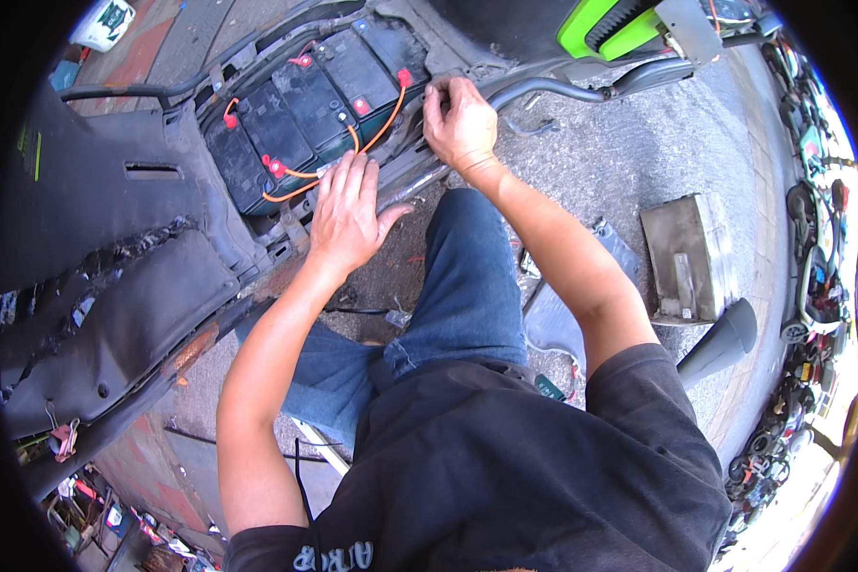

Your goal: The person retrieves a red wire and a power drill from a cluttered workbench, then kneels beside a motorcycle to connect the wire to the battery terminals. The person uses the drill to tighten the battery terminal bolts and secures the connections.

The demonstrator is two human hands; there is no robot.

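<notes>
Several black lead-acid batteries (279,118) sit side by side in the floor compartment of an electric scooter frame (415,179). Orange cables (388,123) join some of their terminals, which have red covers (277,169). My left hand (347,207) lies nearly flat over the batteries' near edge, its fingertips at the orange cables and its thumb spread. Whatever lies beneath the palm is hidden. At the compartment's right corner, my right hand (461,121) rests with curled fingers against the frame's edge. I cannot tell whether anything is between those fingers.
Black plastic bodywork (93,164) rises on the left. A bent metal tube (543,86) runs along the right side below a green trim piece (579,28). On the ground at right are a worn metal box (683,261) and a dark tubular part (718,343). Parked scooters (819,264) line the far right.
</notes>
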